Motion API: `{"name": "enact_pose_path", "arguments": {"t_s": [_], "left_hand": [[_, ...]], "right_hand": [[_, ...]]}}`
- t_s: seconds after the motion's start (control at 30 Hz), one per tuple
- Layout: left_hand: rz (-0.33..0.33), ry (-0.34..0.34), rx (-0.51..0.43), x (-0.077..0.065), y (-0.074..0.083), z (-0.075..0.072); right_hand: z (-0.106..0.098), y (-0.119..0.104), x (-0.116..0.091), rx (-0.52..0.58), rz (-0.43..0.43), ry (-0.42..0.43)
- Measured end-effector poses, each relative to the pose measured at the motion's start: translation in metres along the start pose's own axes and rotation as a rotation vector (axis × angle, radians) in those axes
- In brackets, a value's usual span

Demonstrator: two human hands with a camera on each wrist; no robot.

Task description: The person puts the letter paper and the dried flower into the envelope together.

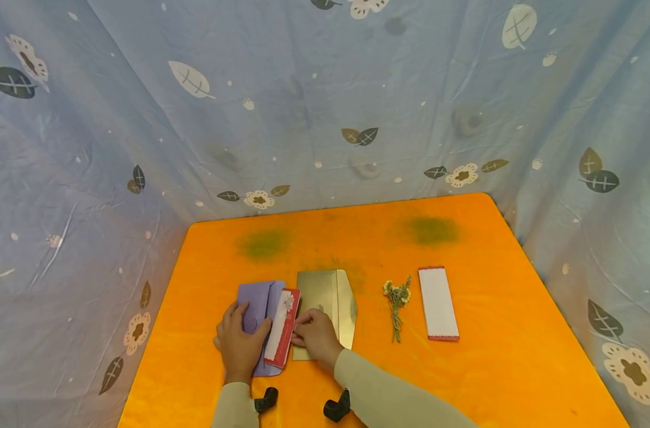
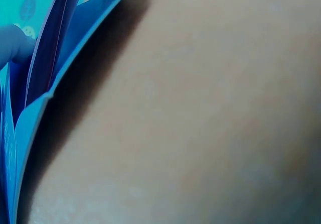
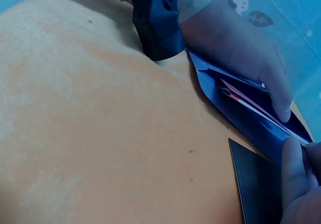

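A purple envelope [image 1: 254, 297] lies at the left front of the orange table, its flap side facing right. My left hand [image 1: 239, 345] grips it, fingers over its left part and thumb at the mouth, which gapes in the right wrist view. A folded red-and-white card [image 1: 275, 342] with a floral print sits edge-down in that mouth, tilted. By its right edge, my right hand [image 1: 319, 339] pinches the card between thumb and fingers. In the left wrist view the card [image 2: 47, 48] stands between the envelope's walls. Under my right hand lies a gold envelope [image 1: 316, 288], partly covered.
To the right is a small bunch of dried flowers [image 1: 396, 303] with yellow heads. Beyond it lies a white card with red ends [image 1: 438, 303]. A patterned blue curtain [image 1: 314, 107] hangs around the table's back and sides. Each wrist carries a black camera mount [image 1: 337, 406].
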State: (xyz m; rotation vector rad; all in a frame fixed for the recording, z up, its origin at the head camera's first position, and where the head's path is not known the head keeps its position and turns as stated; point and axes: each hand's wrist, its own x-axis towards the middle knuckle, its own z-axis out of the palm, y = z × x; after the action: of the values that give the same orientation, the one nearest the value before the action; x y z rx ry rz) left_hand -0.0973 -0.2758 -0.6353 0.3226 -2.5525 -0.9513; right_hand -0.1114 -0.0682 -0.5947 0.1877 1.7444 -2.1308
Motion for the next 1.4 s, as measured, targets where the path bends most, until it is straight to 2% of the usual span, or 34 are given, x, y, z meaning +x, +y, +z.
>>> {"name": "enact_pose_path", "arguments": {"t_s": [0.6,1.03,1.4], "left_hand": [[0.009,0.005,-0.008,0.0,-0.001,0.0],[0.013,0.018,-0.019,0.0,-0.002,0.001],[0.009,0.024,-0.023,0.001,-0.006,0.003]], "right_hand": [[0.008,0.004,-0.005,0.002,-0.016,-0.031],[0.011,0.007,-0.002,-0.052,0.017,-0.039],[0.012,0.0,-0.005,-0.072,0.062,-0.061]]}}
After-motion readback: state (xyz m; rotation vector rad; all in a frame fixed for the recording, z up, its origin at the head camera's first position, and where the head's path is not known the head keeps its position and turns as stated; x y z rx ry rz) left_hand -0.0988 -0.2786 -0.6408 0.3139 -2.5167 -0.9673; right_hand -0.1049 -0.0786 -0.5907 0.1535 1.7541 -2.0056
